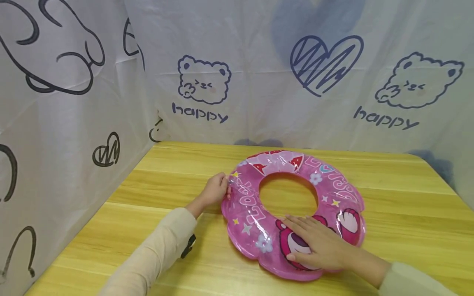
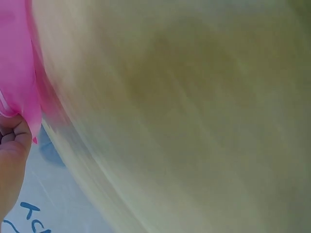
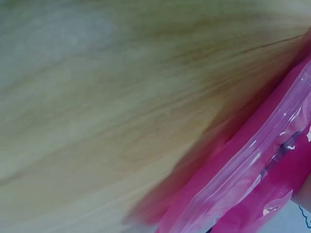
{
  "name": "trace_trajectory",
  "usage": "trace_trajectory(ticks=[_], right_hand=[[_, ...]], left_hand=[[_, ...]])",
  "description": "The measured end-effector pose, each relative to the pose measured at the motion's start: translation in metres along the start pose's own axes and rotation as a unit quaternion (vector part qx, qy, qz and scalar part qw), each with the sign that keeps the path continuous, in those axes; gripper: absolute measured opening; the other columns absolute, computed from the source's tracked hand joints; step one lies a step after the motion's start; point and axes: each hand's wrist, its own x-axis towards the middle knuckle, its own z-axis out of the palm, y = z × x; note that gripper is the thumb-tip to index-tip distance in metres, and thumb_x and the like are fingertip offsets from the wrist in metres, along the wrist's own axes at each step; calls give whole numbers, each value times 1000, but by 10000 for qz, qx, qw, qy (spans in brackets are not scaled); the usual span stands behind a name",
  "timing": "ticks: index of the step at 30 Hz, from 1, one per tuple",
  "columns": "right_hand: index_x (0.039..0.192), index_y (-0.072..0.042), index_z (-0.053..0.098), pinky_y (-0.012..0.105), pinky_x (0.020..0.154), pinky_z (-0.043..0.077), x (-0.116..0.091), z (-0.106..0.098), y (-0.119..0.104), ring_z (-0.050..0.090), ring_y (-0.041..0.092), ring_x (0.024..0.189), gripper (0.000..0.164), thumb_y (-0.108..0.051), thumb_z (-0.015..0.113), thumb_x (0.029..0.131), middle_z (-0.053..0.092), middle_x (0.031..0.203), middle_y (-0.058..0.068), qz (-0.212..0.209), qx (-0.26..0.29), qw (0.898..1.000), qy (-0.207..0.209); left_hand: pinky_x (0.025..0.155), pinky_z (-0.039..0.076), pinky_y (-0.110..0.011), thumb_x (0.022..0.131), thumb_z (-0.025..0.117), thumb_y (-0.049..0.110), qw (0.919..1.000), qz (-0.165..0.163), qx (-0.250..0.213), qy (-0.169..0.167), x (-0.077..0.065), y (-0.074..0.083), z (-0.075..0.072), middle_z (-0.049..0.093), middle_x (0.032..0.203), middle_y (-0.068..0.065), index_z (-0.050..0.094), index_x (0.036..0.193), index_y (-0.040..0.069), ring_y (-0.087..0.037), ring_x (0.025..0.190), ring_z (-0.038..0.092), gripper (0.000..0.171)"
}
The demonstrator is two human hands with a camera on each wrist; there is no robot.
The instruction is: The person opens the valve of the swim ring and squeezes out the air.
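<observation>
A pink inflatable swim ring [image 1: 246,236], printed with a bear, flowers and letters, lies on the wooden table. Its left edge is pinched by my left hand [image 1: 214,189], whose fingers are curled at the rim. The left wrist view shows that hand [image 2: 12,155] at the ring's pink edge [image 2: 17,58]. My right hand [image 1: 324,242] rests flat on the near right part of the ring, over the bear print, with fingers spread toward the hole. Only a sliver of that hand appears in the right wrist view, beside the ring's shiny seam [image 3: 233,179].
The yellow wood-grain table [image 1: 163,172] extends around the ring. White cloth with bear and heart drawings [image 1: 259,82] hangs behind it and along the left side. A small dark object [image 1: 189,246] shows beside the left sleeve.
</observation>
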Motion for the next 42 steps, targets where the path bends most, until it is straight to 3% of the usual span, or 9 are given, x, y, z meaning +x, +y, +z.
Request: trace_trajectory(ticks=[5,13,23,35,42], right_hand=[[142,-14,37,51,107,33,0,1,1,44,30,130,74,-60,50,86,45,143,8,39,61,10000,-14],[142,-13,37,50,107,34,1,4,3,44,28,130,75,-61,49,86,46,142,8,75,109,9999,-13],[144,-14,34,51,107,33,0,6,4,43,28,130,75,-60,49,86,44,143,7,5,262,9997,-18],[144,-16,33,51,106,34,-1,8,7,43,27,130,74,-61,49,86,44,143,6,-43,227,9997,44],[145,-17,30,52,106,33,-2,9,9,42,28,130,75,-60,49,87,42,145,6,-99,300,9995,33]], left_hand=[[54,50,-20,99,33,8,9988,-291,-377,55,-1,1,1,52,61,-3,48,83,-1,-9,51,52,24],[57,51,-20,101,30,10,9965,-574,-600,31,0,-3,0,55,66,-5,49,92,-5,-8,54,54,26],[56,48,-17,101,30,11,9934,-885,-732,63,1,-3,-3,50,67,-2,47,85,2,-9,56,51,25],[58,48,-17,102,28,12,9918,-852,-936,-164,1,-3,-6,49,69,-2,46,88,0,-8,58,51,25],[58,48,-17,102,28,11,9919,-809,-974,-108,1,-2,-6,49,68,-2,45,85,1,-8,57,51,26]])
